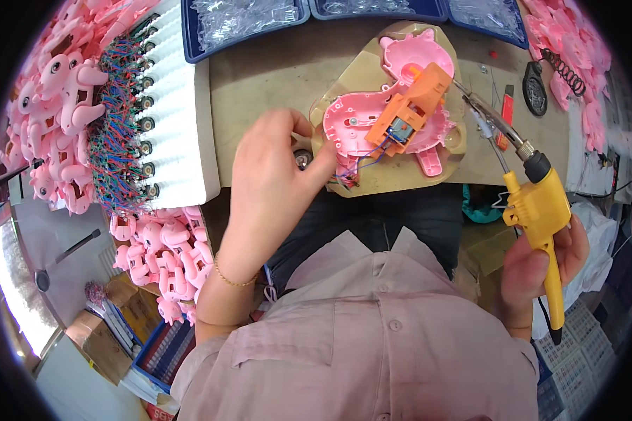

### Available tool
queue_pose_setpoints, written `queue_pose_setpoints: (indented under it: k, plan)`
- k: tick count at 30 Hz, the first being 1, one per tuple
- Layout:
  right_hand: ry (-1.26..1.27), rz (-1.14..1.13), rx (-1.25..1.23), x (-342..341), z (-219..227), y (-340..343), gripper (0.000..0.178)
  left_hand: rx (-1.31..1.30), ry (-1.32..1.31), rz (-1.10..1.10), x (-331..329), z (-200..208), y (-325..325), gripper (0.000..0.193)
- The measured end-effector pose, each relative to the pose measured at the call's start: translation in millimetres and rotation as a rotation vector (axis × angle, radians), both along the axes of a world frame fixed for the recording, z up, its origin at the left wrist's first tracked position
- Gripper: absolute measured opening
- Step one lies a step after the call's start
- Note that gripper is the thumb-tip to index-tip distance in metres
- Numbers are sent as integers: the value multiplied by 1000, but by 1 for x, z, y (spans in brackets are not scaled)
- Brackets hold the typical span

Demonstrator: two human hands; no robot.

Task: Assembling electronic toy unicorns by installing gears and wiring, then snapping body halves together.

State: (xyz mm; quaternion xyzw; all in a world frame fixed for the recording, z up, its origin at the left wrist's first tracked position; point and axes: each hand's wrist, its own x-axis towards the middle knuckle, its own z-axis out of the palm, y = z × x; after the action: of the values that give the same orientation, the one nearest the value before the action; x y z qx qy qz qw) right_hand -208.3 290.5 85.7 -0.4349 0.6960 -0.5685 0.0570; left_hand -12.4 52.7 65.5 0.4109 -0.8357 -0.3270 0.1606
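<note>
At the surface's (260,81) front edge, the pink shell (361,109) seems light, stiff, rim-holdable; left hand's (270,165) grip unclear, right hand (524,272) clasps soldering gun (542,205).

Pale printed lettering was borne by a red surface (158,412) at the lower left edge, where it was partly cut off by the view's dark rim. Small marks were spread over pale gridded panels (579,344) at the lower right, too tiny to be read.

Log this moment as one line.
left hand: near pink shell | right hand: holding yellow soldering iron | orange module: on pink shell
</note>
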Motion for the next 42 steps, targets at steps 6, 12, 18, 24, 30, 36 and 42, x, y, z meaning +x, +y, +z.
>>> queue_pose_setpoints:
  k: [6,12,18,24,30,36,42]
  plan:
    - [-30,-165,-80,-2,-9,5,58,227,-58,20,5,3,-12,21]
    - [25,-130,-193,-8,-15,-2,55,-301,206,76,30,13,23,19]
    - [-138,-193,-208,-11,-16,-17,61,-179,59,-94,15,-31,70,21]
    - [71,-194,-254,-12,-23,-4,76,-385,273,-106,22,-45,77,35]
    - [-143,-99,-153,6,-22,-20,74,-330,69,-76,5,-38,74,34]
    - [-34,181,-134,9,-38,-34,40,-455,208,-17,0,-44,69,20]
    - [8,223,-150,9,-42,-40,28,-446,-45,-105,10,-30,65,28]
